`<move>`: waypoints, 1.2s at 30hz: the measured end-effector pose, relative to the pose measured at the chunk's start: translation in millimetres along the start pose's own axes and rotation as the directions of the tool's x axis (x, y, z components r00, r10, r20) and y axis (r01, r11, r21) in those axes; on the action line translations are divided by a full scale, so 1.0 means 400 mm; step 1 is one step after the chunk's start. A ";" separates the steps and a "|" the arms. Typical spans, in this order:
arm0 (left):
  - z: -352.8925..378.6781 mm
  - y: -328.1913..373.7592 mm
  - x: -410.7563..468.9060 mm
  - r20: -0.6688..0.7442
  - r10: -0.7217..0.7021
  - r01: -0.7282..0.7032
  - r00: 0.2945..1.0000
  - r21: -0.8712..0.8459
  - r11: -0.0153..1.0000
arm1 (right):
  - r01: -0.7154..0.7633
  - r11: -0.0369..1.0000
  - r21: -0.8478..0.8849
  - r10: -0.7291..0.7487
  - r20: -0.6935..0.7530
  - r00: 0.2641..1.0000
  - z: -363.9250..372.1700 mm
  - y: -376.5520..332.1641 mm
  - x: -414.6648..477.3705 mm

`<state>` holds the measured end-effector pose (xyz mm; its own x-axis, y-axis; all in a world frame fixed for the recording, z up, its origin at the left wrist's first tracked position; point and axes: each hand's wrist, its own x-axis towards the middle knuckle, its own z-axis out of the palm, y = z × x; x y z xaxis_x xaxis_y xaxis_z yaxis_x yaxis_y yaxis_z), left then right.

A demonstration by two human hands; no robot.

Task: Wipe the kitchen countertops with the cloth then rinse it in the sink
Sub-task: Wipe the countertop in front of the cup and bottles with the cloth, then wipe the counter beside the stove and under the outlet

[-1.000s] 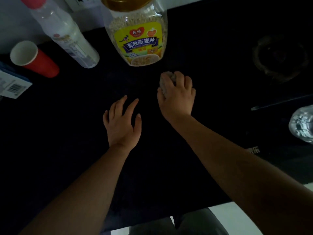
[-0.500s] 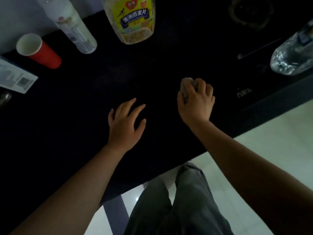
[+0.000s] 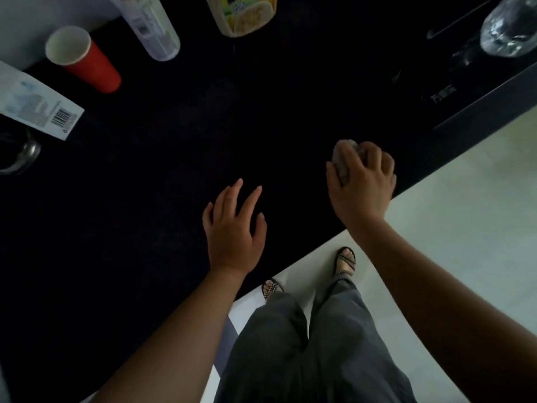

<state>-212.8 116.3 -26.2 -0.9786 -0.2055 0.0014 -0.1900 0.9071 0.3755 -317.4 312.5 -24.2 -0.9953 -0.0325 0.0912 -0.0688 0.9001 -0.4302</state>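
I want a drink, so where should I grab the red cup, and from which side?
Grip the red cup around the middle of its red wall, a little above halfway. It stands upright with its open mouth up, so come in from the front, open side: the clear bottle stands to its right and the white packet lies to its left. Pinching the thin rim would probably squash it.

A home kitchen, dimly lit: a black countertop (image 3: 180, 146) runs along a pale wall, carrying a red paper cup (image 3: 84, 58), a jar of oat flakes (image 3: 244, 16) and a clear plastic bottle (image 3: 508, 33). At the right sits a built-in hob (image 3: 453, 74) with a printed logo; pale tiled floor (image 3: 465, 216) below.
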 end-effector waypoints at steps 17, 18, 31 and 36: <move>0.011 -0.010 -0.001 -0.061 0.035 -0.035 0.997 0.000 0.999 | 0.226 0.974 0.000 -0.222 0.168 0.960 -0.013 -0.049 -0.100; 0.013 -0.011 -0.001 -0.060 0.034 -0.034 0.998 0.006 0.999 | 0.208 0.978 -0.008 -0.203 0.183 0.962 -0.005 -0.071 -0.079; -0.036 0.034 0.002 0.156 -0.076 0.075 0.985 0.013 0.997 | 0.043 0.990 0.133 -0.084 0.315 0.945 -0.100 -0.019 -0.063; -0.061 0.164 0.015 0.213 0.014 -0.003 0.977 -0.050 0.999 | -0.315 0.832 0.457 0.195 0.291 0.937 -0.244 0.124 -0.075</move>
<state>-229.2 165.6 21.3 -0.9755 -0.1099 -0.1904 -0.1824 0.8883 0.4216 -284.4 400.5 39.3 -0.9656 0.0191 -0.2595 0.2253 0.5604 -0.7970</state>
